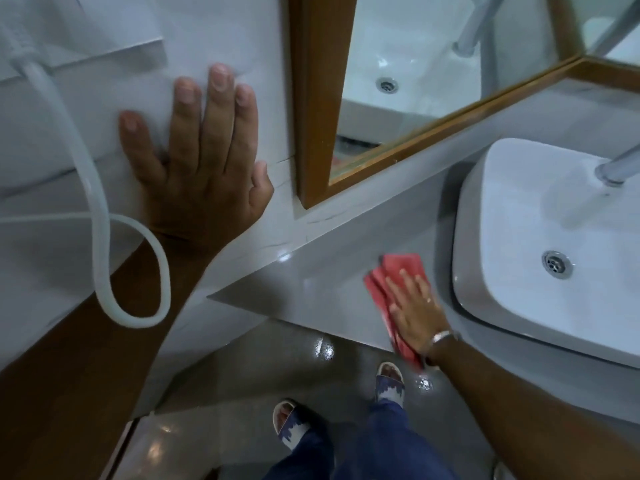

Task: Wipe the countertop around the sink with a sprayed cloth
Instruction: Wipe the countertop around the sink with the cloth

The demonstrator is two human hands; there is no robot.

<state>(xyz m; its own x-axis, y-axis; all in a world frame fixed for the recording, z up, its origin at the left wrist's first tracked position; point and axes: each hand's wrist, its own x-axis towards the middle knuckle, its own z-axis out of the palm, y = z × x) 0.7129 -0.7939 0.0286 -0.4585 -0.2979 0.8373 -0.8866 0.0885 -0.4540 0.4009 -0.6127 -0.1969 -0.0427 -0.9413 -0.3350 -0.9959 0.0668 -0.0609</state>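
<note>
A grey countertop (322, 289) runs along the wall, with a white rectangular sink (526, 237) standing on it at the right. A red cloth (384, 282) lies flat on the countertop just left of the sink. My right hand (415, 306) presses down on the cloth with fingers spread. My left hand (204, 157) rests flat against the white tiled wall at the left, fingers apart, holding nothing.
A wood-framed mirror (415, 81) hangs on the wall behind the sink. A chrome tap (613, 168) reaches over the basin. A white hose (104, 216) loops down the wall beside my left arm. Below the counter edge are the glossy floor (242, 375) and my feet in sandals.
</note>
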